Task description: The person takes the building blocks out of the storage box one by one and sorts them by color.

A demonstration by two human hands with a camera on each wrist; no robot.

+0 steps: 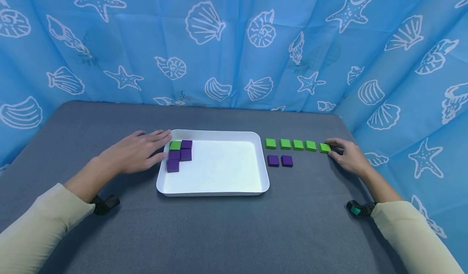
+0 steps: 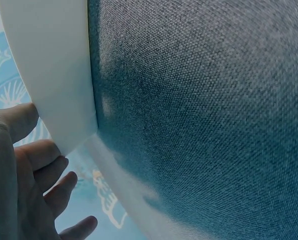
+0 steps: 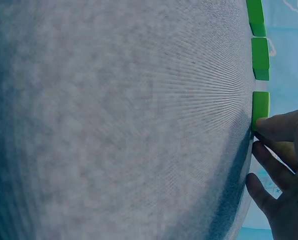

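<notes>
Head view shows five green blocks in a row on the grey bench (image 1: 219,233), to the right of a white tray (image 1: 219,160). At the right end of the row, the right hand (image 1: 346,156) has its thumb and finger pinched on the end green block (image 1: 324,148), which looks to sit on the bench. Two purple blocks (image 1: 287,161) lie just nearer than the row. The left hand (image 1: 137,154) touches the tray's left edge, its fingers loose and not squeezed round anything. Inside the tray, by that edge, are one green block (image 1: 175,145) and four purple ones. The end block is small, so I think it is light. It looks hard and smooth, not easy to break, but maybe a bit slippy. Two flat sides across from each other seem the best place to pinch.
</notes>
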